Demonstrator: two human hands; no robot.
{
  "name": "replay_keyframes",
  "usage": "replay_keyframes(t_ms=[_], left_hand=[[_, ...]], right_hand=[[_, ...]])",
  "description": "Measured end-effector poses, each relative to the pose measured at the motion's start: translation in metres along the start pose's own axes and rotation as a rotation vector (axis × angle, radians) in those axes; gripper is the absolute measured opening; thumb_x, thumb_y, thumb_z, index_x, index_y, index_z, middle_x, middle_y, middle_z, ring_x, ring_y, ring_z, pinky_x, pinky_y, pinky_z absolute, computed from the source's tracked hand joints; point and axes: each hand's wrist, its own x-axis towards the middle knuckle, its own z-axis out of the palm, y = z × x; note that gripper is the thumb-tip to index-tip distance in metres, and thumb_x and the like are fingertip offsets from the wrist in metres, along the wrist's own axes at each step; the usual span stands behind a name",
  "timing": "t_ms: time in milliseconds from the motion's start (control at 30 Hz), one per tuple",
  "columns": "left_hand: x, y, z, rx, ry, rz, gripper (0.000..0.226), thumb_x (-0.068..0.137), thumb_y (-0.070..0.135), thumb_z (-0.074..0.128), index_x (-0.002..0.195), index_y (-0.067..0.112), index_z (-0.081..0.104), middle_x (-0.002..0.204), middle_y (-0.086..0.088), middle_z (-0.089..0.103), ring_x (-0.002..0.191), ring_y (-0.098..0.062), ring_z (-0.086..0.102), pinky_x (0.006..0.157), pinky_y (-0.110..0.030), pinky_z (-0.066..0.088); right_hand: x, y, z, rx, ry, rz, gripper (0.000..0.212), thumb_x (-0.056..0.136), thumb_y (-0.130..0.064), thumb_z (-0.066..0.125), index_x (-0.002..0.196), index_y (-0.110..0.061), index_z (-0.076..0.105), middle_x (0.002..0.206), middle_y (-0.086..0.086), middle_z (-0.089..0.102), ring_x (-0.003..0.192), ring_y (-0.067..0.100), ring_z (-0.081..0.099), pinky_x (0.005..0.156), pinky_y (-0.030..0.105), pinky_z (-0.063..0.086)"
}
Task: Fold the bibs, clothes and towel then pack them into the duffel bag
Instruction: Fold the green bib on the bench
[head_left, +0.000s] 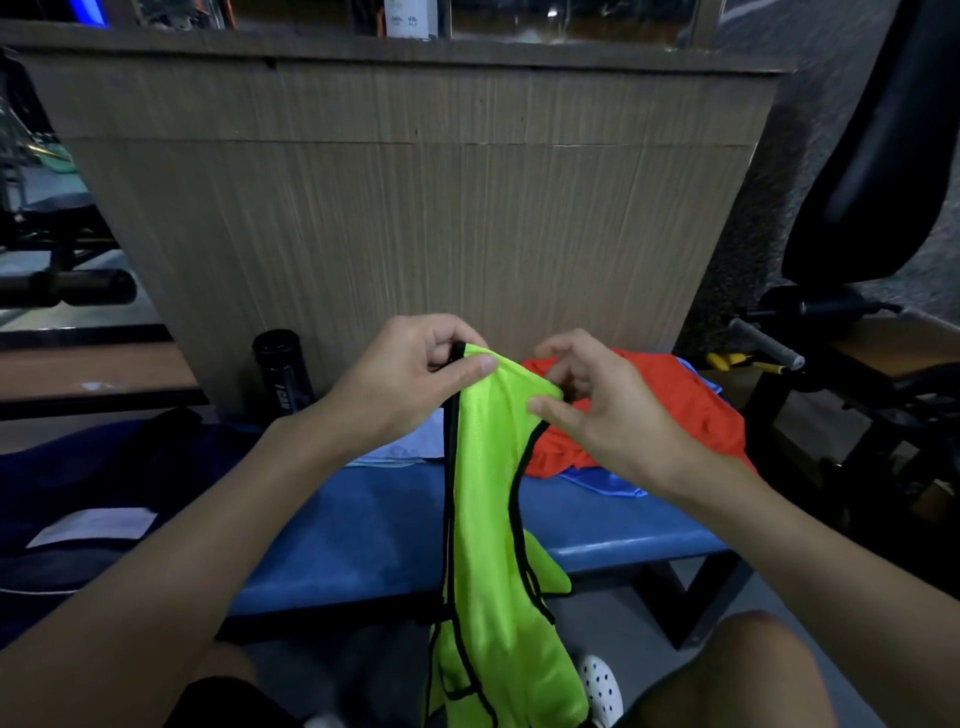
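Blue tabletop (395, 525) w/ dark duffel bag (78, 467) laid at its left end. Green bib (488, 519) is held up in front, hung below the edge. Orange garment (680, 415) is heaped at rear right. Bib's top is pinched by left hand (410, 374) & right hand (602, 405), fingers clamped on fabric.

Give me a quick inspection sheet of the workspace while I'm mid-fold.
Surface: blue padded bench, partly covered with cloth.
Job's things: green bib held up, hanging below the bench edge; orange garment heaped on a blue cloth; pale blue cloth lying behind the bib; dark navy bag at left, likely the duffel.
Clutter: black bottle standing by the panel; yellow-handled tool at right.
Grips: left hand and right hand each pinch the bib's top edge.
Cables: nothing seen.
Surroundings: wood-grain panel behind; black gym equipment at right.
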Motion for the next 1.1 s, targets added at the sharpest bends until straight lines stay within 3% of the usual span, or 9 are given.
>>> replay_keyframes(t_ms=[67,133,267,400,500,700,833,933,1100], left_hand=[[-0.002,-0.002,-0.004,0.022,-0.044,-0.013,0.013,0.090,0.025,0.072,0.098,0.021,0.063,0.052,-0.013,0.053,0.052,-0.020,0.038,0.054,-0.035,0.032],[-0.005,0.000,-0.007,-0.054,-0.110,-0.044,0.025,0.085,0.033,0.077,0.101,0.023,0.061,0.068,-0.022,0.066,0.058,-0.026,0.053,0.060,-0.038,0.044],[-0.009,0.009,-0.003,-0.030,-0.176,-0.049,0.036,0.076,0.018,0.082,0.104,0.020,0.059,0.076,-0.016,0.071,0.068,-0.020,0.065,0.068,-0.033,0.052],[-0.008,0.008,-0.007,0.088,-0.113,-0.065,0.022,0.084,0.016,0.077,0.092,0.015,0.057,0.061,-0.008,0.067,0.055,-0.024,0.058,0.061,-0.033,0.047],[-0.007,0.010,-0.009,0.188,-0.086,-0.033,0.018,0.088,0.021,0.072,0.081,0.010,0.062,0.047,0.001,0.038,0.048,-0.010,0.031,0.052,-0.024,0.032],[-0.007,0.015,-0.014,0.193,-0.098,-0.018,0.028,0.093,0.028,0.064,0.074,0.007,0.064,0.050,0.010,0.037,0.045,-0.005,0.030,0.045,-0.017,0.025],[-0.008,0.018,-0.013,0.138,-0.097,-0.034,0.030,0.096,0.020,0.060,0.067,0.012,0.059,0.044,0.016,0.039,0.041,-0.002,0.033,0.043,-0.009,0.025],[-0.010,0.018,-0.014,0.126,-0.099,-0.023,0.036,0.091,0.034,0.059,0.061,0.016,0.053,0.046,0.015,0.036,0.044,-0.004,0.030,0.044,-0.013,0.025],[-0.011,0.009,-0.017,0.123,-0.147,-0.047,0.044,0.084,0.042,0.060,0.056,0.012,0.045,0.051,0.012,0.032,0.048,-0.004,0.030,0.046,-0.019,0.027]], right_hand=[[0.000,-0.002,-0.003,-0.029,0.033,-0.003,0.035,0.083,-0.007,0.073,0.100,-0.032,0.054,0.077,-0.007,0.063,0.073,0.007,0.060,0.076,0.033,0.052],[0.000,-0.003,-0.007,-0.045,0.042,-0.005,0.025,0.086,-0.007,0.070,0.099,-0.025,0.059,0.080,-0.006,0.065,0.076,0.009,0.062,0.077,0.033,0.052],[0.002,-0.006,-0.010,-0.103,0.009,-0.019,0.011,0.091,-0.006,0.063,0.098,-0.014,0.068,0.084,-0.001,0.070,0.079,0.015,0.066,0.077,0.038,0.053],[0.003,-0.007,-0.014,-0.139,0.009,-0.029,0.012,0.094,-0.005,0.060,0.099,-0.011,0.069,0.084,-0.002,0.070,0.079,0.010,0.064,0.073,0.027,0.050],[0.002,-0.010,-0.016,-0.178,-0.004,-0.043,0.013,0.095,-0.005,0.057,0.092,-0.009,0.069,0.078,-0.003,0.066,0.075,0.008,0.059,0.069,0.020,0.044],[0.003,-0.018,-0.016,-0.140,-0.039,-0.104,0.013,0.097,-0.019,0.050,0.096,-0.016,0.063,0.078,-0.014,0.061,0.073,-0.003,0.055,0.066,0.011,0.039],[-0.002,-0.026,-0.014,-0.076,-0.145,-0.098,0.016,0.093,-0.028,0.064,0.107,-0.025,0.057,0.079,-0.023,0.063,0.076,-0.002,0.061,0.067,0.013,0.043],[-0.001,-0.024,-0.012,-0.100,-0.106,-0.048,0.018,0.088,-0.025,0.070,0.092,-0.033,0.055,0.072,-0.015,0.062,0.069,0.002,0.059,0.066,0.020,0.046],[0.001,-0.024,-0.015,-0.214,-0.069,-0.059,0.015,0.094,-0.018,0.061,0.080,-0.013,0.063,0.064,-0.007,0.058,0.062,0.002,0.052,0.058,0.014,0.036]])
